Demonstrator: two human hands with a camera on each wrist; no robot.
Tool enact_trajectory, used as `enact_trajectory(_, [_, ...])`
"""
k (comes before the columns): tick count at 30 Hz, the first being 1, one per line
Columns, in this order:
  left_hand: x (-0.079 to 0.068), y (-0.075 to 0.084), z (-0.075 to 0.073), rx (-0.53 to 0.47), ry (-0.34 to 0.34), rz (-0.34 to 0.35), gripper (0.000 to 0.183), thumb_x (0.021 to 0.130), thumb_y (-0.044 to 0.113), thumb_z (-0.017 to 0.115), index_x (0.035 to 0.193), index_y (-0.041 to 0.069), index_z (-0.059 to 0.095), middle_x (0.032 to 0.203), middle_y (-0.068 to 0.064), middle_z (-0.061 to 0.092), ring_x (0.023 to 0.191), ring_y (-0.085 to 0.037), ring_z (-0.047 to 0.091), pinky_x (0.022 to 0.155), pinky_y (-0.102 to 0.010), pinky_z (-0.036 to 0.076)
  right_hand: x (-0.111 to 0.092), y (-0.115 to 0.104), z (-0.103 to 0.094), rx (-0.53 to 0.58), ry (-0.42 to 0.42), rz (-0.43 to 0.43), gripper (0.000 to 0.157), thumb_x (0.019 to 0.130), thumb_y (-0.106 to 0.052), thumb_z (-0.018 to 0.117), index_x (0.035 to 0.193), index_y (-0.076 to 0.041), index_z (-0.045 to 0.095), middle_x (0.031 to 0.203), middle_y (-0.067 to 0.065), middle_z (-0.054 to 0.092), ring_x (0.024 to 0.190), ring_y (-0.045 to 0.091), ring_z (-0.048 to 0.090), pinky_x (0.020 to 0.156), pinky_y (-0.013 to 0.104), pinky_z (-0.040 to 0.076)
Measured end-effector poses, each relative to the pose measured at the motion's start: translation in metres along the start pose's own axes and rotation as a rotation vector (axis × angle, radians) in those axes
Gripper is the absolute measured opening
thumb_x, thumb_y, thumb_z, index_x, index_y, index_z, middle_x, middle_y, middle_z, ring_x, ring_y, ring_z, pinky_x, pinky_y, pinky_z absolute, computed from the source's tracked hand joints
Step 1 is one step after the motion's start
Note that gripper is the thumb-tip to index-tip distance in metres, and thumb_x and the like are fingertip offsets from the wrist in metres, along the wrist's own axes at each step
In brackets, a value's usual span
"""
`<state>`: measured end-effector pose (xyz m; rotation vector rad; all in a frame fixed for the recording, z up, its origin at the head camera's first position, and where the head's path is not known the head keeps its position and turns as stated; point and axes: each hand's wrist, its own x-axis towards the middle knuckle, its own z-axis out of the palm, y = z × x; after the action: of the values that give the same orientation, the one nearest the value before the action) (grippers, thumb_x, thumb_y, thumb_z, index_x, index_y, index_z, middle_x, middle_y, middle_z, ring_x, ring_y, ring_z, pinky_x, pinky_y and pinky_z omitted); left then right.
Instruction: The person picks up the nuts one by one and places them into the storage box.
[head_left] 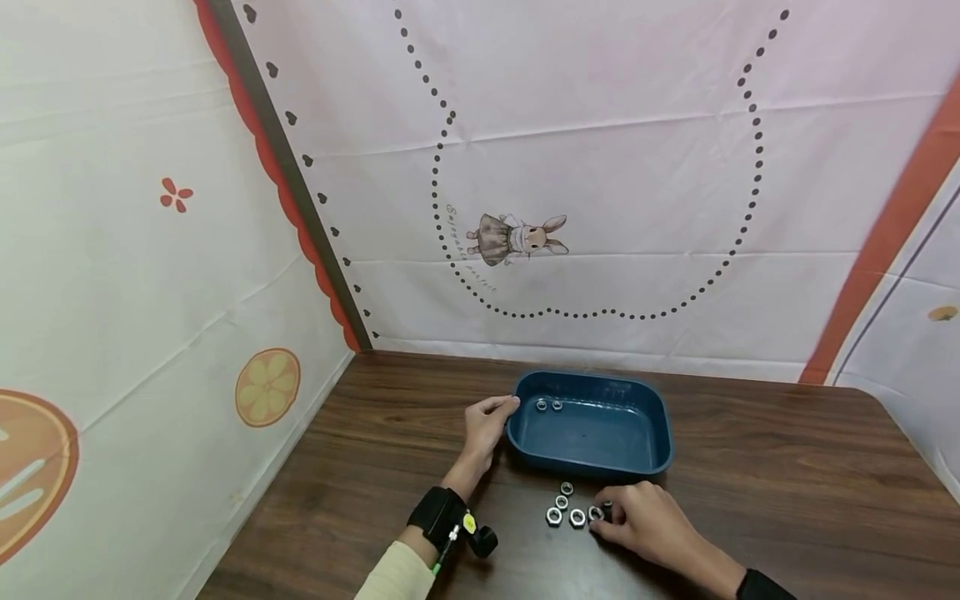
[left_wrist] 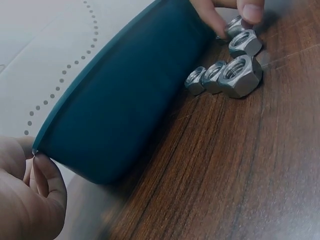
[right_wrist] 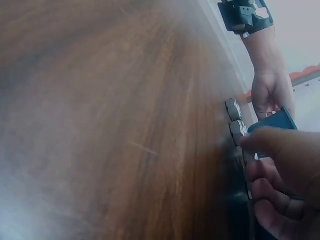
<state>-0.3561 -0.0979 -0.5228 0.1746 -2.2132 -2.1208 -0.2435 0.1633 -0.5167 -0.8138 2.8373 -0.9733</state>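
On the table [head_left: 787,467], in the head view, we see a tray [head_left: 600,435] with two small nuts [head_left: 542,406] resting on its floor, near the left end. Our left hand [head_left: 487,425] pinches the tray's left rim between thumb and fingers. In front of the tray more nuts lie in a bent row on the wood, and our right hand [head_left: 647,517] has its thumb and a finger round a nut [head_left: 596,514] towards the row's right end.

From the left wrist we see the rim held in the left fingertips, and the right thumb and finger on either side of the nut, gripping its edges. We judge these nuts hard, dense for their size and rather slippery, so a pinch across two opposite flats suits them best. The tray looks stiff, light and smooth, and its rim gives us the surest hold.

From the right wrist our right thumb hides part of the nuts, and we cannot tell how firmly it presses; the left hand shows beyond, at the tray
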Motion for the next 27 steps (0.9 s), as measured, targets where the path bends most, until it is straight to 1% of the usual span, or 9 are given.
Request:
enact_trajectory(4, [0.001,0.001,-0.002,-0.008,0.000,-0.010,0.032,0.095,0.031,0.075,0.114,0.006,0.077,0.113,-0.009,0.073,0.099,-0.021,0.067,0.072,-0.025,0.052,-0.003,-0.002,-0.003,0.014,0.012,0.004,0.018,0.089,-0.028,0.080,0.099,-0.014,0.078,0.059,-0.022,0.051,0.051,-0.006,0.046,0.051,0.020,0.041])
enact_trajectory(8, [0.001,0.001,-0.003,-0.016,0.000,-0.008,0.031,0.094,0.030,0.076,0.113,0.005,0.077,0.112,-0.009,0.074,0.098,-0.021,0.067,0.073,-0.025,0.053,-0.008,-0.005,-0.011,0.041,0.003,-0.015,0.020,0.090,-0.028,0.079,0.102,-0.012,0.078,0.062,-0.023,0.052,0.053,-0.006,0.047,0.051,0.020,0.042])
enact_trajectory(9, [0.001,0.001,-0.003,-0.020,0.000,-0.008,0.031,0.094,0.030,0.076,0.113,0.005,0.077,0.111,-0.009,0.074,0.099,-0.022,0.067,0.073,-0.025,0.053,-0.009,-0.006,-0.015,0.052,0.002,-0.034,0.021,0.090,-0.028,0.079,0.103,-0.011,0.078,0.062,-0.023,0.053,0.053,-0.006,0.048,0.051,0.020,0.043])
enact_trajectory(11, [0.000,0.000,-0.004,-0.023,0.000,-0.003,0.032,0.094,0.030,0.076,0.113,0.004,0.077,0.111,-0.009,0.074,0.099,-0.023,0.068,0.073,-0.026,0.054,-0.009,-0.007,-0.024,0.075,0.016,-0.102,0.020,0.090,-0.025,0.079,0.103,-0.010,0.078,0.064,-0.023,0.053,0.055,-0.007,0.048,0.051,0.020,0.043])
enact_trajectory(14, [-0.001,-0.001,-0.004,-0.030,0.002,-0.003,0.033,0.094,0.030,0.076,0.113,0.003,0.077,0.111,-0.010,0.074,0.101,-0.025,0.068,0.076,-0.027,0.055,-0.004,-0.008,-0.041,0.102,0.041,-0.206,0.018,0.089,-0.020,0.080,0.103,-0.008,0.079,0.066,-0.024,0.053,0.056,-0.008,0.047,0.049,0.020,0.045])
enact_trajectory(16, [-0.002,-0.002,-0.003,-0.037,0.003,-0.002,0.032,0.095,0.029,0.076,0.114,0.002,0.077,0.112,-0.011,0.074,0.104,-0.027,0.068,0.079,-0.029,0.056,0.003,-0.007,-0.054,0.105,0.059,-0.262,0.016,0.089,-0.018,0.081,0.102,-0.009,0.079,0.066,-0.024,0.054,0.056,-0.009,0.047,0.048,0.020,0.045])
enact_trajectory(19, [-0.002,-0.001,-0.003,-0.044,-0.002,0.010,0.033,0.096,0.026,0.074,0.116,0.000,0.075,0.115,-0.014,0.073,0.108,-0.033,0.067,0.084,-0.035,0.057,0.022,-0.001,-0.075,0.103,0.051,-0.294,0.017,0.090,-0.019,0.080,0.104,-0.009,0.079,0.066,-0.022,0.054,0.055,-0.008,0.047,0.047,0.020,0.045])
enact_trajectory(23, [-0.004,0.006,-0.002,-0.050,-0.013,0.013,0.032,0.098,0.020,0.071,0.118,-0.005,0.072,0.117,-0.019,0.071,0.113,-0.042,0.064,0.087,-0.039,0.057,0.054,0.014,-0.098,0.073,0.019,-0.294,0.020,0.093,-0.022,0.078,0.107,-0.009,0.078,0.068,-0.018,0.054,0.056,-0.004,0.045,0.049,0.020,0.042])
enact_trajectory(27, [-0.016,0.026,-0.002,-0.049,-0.031,0.005,0.030,0.099,0.015,0.068,0.119,-0.008,0.071,0.116,-0.021,0.071,0.114,-0.046,0.062,0.085,-0.038,0.057,0.086,0.029,-0.113,0.049,-0.022,-0.253,0.023,0.094,-0.023,0.077,0.110,-0.008,0.078,0.068,-0.013,0.053,0.055,0.001,0.044,0.051,0.021,0.039])
